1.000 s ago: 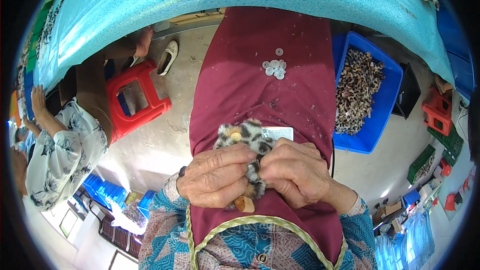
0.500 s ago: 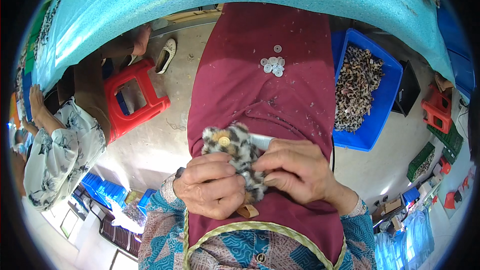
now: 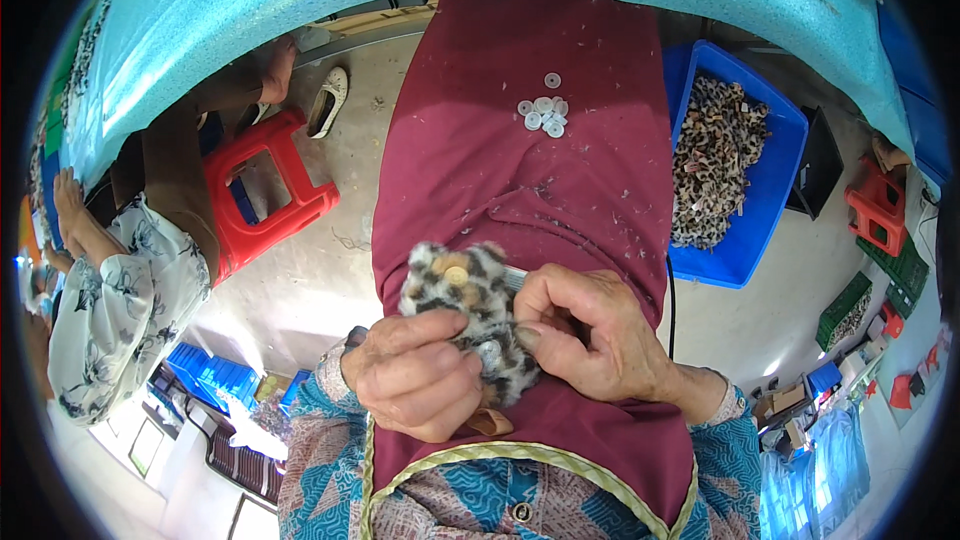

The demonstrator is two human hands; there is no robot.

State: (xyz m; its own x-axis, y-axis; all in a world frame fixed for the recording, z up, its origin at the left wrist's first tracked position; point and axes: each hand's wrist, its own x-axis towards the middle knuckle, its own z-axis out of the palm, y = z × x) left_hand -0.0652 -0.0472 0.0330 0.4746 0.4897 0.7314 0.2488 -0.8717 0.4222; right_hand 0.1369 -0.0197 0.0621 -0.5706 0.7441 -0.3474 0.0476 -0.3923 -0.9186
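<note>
A: Since half a second ago the leopard-print plush piece [image 3: 470, 315] has tipped a little toward the left hand [image 3: 420, 380], and the right hand [image 3: 590, 335] has closed in over its lower end.

B: How do the fingers sit?

A: Both sets are curled shut on the plush piece. The left thumb presses its side; the right fingertips pinch it beside a small silvery disc [image 3: 489, 350]. A tan round button [image 3: 456, 275] shows on the top of the piece.

B: And where is the piece?

A: Above the maroon apron [image 3: 480, 160], at its near end, held off the cloth. Farther up the apron lies a cluster of white washers [image 3: 543, 113].

B: Anything else?

A: Right of the apron, a blue bin [image 3: 760, 210] holds brownish small parts. Left of it, a red stool [image 3: 265, 190] stands on the floor, beside a seated person in a floral sleeve [image 3: 120, 310].
</note>
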